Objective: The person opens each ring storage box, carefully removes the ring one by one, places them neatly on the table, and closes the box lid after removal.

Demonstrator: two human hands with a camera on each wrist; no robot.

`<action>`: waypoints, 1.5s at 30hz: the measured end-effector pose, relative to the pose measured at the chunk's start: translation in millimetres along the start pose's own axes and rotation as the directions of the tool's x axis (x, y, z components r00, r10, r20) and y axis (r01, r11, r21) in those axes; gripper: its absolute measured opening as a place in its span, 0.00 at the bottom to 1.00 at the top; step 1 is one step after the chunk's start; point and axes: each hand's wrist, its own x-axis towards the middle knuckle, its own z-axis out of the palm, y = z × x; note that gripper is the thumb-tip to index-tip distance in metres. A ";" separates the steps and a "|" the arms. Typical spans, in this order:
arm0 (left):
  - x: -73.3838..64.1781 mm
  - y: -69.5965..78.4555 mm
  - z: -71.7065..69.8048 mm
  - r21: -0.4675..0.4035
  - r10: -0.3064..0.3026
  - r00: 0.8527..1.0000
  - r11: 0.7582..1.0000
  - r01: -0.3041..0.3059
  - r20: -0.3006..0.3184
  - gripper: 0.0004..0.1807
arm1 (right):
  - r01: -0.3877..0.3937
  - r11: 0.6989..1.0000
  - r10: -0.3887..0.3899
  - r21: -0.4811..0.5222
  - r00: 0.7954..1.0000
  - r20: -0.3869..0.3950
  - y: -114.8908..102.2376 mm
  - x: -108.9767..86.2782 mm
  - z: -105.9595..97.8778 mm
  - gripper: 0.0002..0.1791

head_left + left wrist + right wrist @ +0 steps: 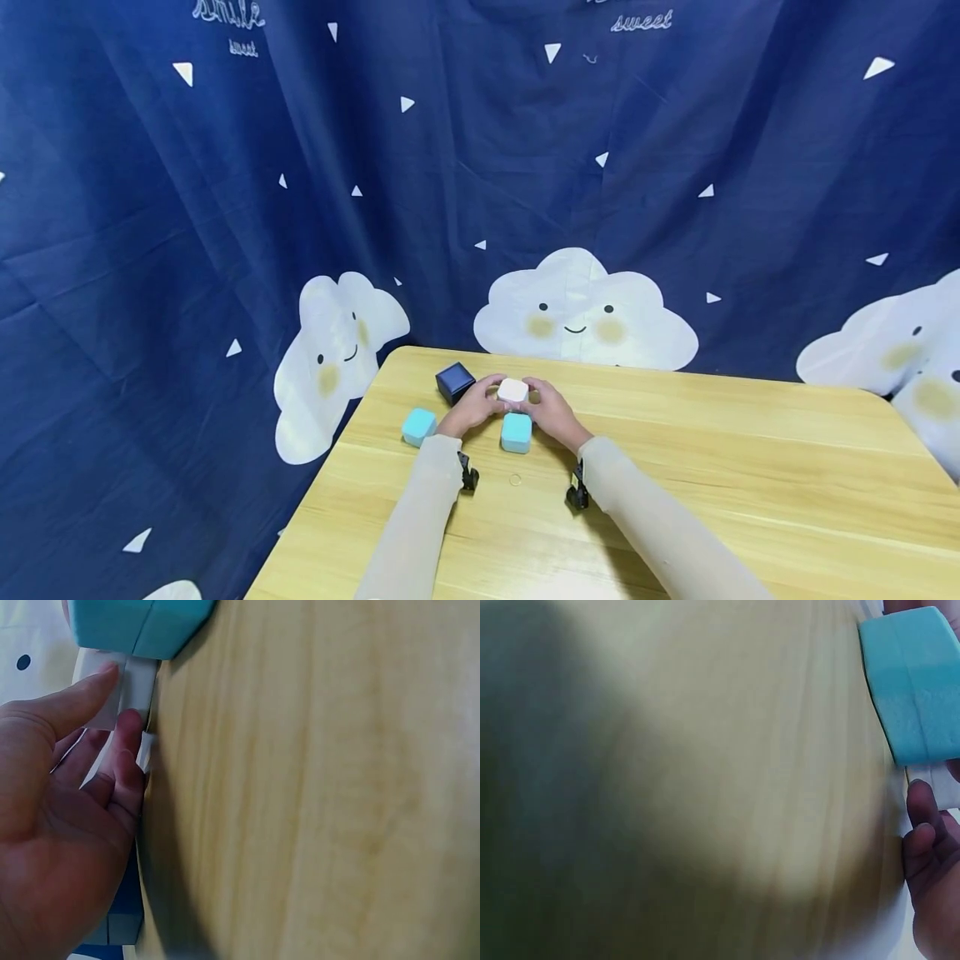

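A small white box [513, 388] with rounded corners sits on the table between both hands. My left hand [472, 408] grips its left side; in the left wrist view the thumb lies on one face of the white box [137, 690] and the fingers curl below. From the other side my right hand [553, 414] holds the same box, partly cut off at the right wrist view's edge. Just in front of it stands a turquoise box [516, 433], also seen as a turquoise block [915, 682] in the right wrist view.
Left of the left wrist is a second turquoise box [418, 426]. A dark blue box [454, 382] stands behind the left hand. Between the forearms a thin ring [515, 480] lies on the wooden table [712, 467]. A blue curtain [450, 167] hangs behind.
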 end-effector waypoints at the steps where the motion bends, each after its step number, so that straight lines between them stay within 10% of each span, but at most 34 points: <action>1: 0.4 -0.6 -0.1 0.012 -0.001 1.000 1.000 0.001 -0.004 0.33 | 0.002 1.000 -0.002 -0.004 1.000 0.007 -0.2 -0.2 -0.7 0.29; 22: 12.4 24.0 7.0 0.021 -0.110 0.991 0.994 0.109 0.070 0.26 | 0.048 0.997 -0.042 -0.062 0.995 0.090 9.8 -6.7 -30.6 0.23; 45: 22.1 64.4 28.9 0.200 -0.099 0.986 0.977 0.070 0.137 0.24 | 0.056 0.997 -0.050 -0.046 0.993 0.110 24.8 -19.7 -60.8 0.24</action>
